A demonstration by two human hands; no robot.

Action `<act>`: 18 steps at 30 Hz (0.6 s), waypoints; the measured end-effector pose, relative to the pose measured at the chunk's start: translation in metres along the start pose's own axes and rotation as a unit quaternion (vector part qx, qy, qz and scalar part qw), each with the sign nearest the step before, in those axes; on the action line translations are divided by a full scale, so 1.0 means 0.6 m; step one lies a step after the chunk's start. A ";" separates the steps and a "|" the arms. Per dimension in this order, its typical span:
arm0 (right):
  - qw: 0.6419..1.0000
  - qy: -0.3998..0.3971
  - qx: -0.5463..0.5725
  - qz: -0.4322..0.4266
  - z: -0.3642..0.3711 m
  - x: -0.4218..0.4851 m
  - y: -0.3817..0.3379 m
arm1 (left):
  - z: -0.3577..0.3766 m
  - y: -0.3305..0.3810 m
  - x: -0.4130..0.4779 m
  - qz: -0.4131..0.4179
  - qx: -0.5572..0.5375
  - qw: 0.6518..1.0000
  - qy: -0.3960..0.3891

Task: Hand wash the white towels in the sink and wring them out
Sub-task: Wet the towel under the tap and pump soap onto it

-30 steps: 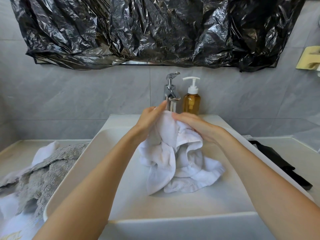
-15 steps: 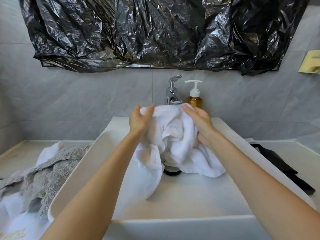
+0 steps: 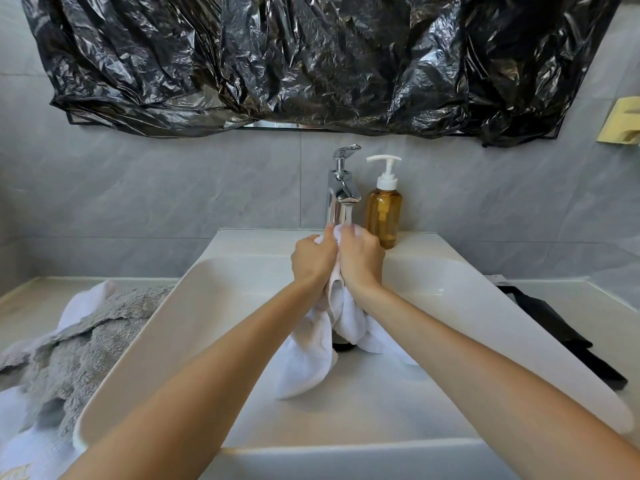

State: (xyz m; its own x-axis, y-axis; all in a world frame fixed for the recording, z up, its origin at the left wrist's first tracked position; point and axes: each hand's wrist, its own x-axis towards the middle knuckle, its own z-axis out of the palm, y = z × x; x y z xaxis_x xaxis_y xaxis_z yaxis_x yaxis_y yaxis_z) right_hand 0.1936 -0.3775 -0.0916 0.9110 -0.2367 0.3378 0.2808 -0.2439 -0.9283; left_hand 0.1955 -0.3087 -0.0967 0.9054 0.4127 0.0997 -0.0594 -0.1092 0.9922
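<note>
While the sink point(image 3: 433, 271) stood beneath them, both hands clenched a white towel point(image 3: 311, 355) under the tap point(image 3: 341, 188), its loose end trailing toward the drain. The left hand point(image 3: 313, 259) and right hand point(image 3: 362, 259) pressed together; a hard twist there risked splashing the counter or knocking the soap bottle point(image 3: 384, 213) just beside.
</note>
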 end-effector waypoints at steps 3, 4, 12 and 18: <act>0.999 -0.016 -0.026 0.043 -0.012 0.025 0.005 | -0.006 0.004 0.002 0.011 -0.010 0.999 -0.036; 0.998 -0.018 -0.030 0.054 -0.019 0.032 0.011 | -0.010 0.005 0.004 0.011 -0.019 0.998 -0.056; 0.984 -0.094 0.112 0.098 -0.059 0.064 -0.004 | -0.065 0.022 0.016 0.096 0.201 0.956 -0.189; 0.996 0.043 0.071 0.012 -0.045 0.057 0.008 | -0.066 0.040 0.017 0.080 0.036 0.984 -0.154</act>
State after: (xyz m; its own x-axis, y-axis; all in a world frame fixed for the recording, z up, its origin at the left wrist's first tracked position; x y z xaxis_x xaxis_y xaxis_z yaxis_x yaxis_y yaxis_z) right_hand 0.2178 -0.4122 -0.0805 0.8904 -0.3229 0.3209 0.3040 -0.1027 -0.9471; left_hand 0.1866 -0.2716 -0.0688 0.9721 0.0918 0.2159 -0.1917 -0.2197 0.9565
